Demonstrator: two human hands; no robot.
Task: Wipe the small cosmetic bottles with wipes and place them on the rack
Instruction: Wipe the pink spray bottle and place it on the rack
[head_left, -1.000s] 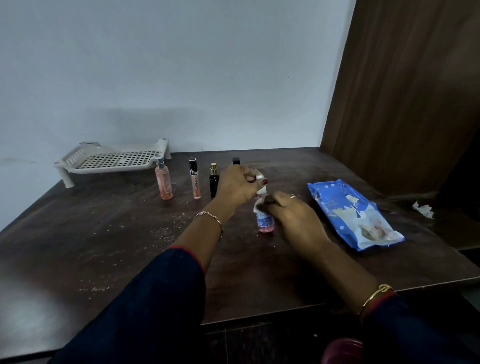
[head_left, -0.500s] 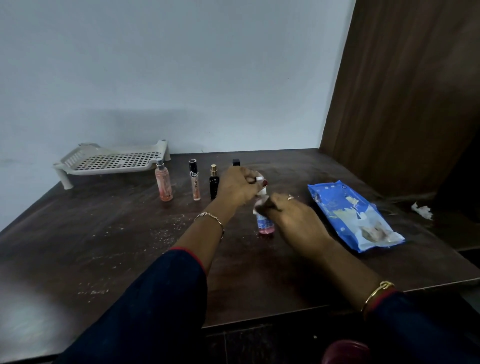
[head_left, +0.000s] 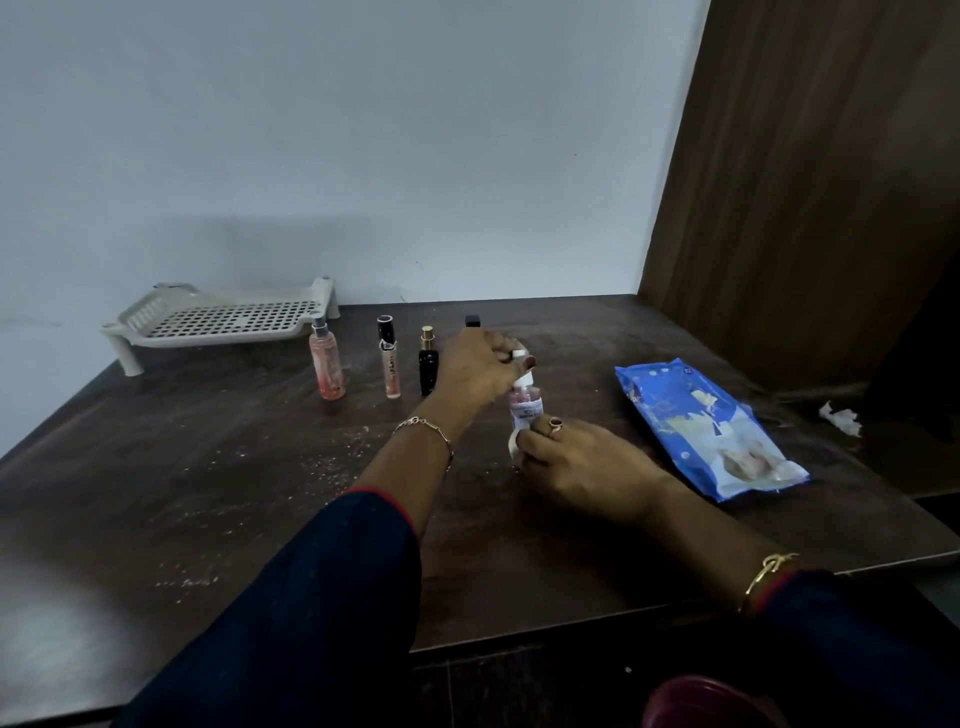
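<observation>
At the table's middle, the left hand pinched the bottle by its cap. The right hand gripped a wipe round its hidden base. The label was unreadable.

A dark wooden surface, scuffed and dusted with pale specks across its left half, runs back to a plain white wall. A tall brown wood-grain panel closes off the right side and stands against the surface's far right corner. A small crumpled white scrap lies near the panel's foot. Below the surface's near edge, a dark red rounded object is partly in view.
</observation>
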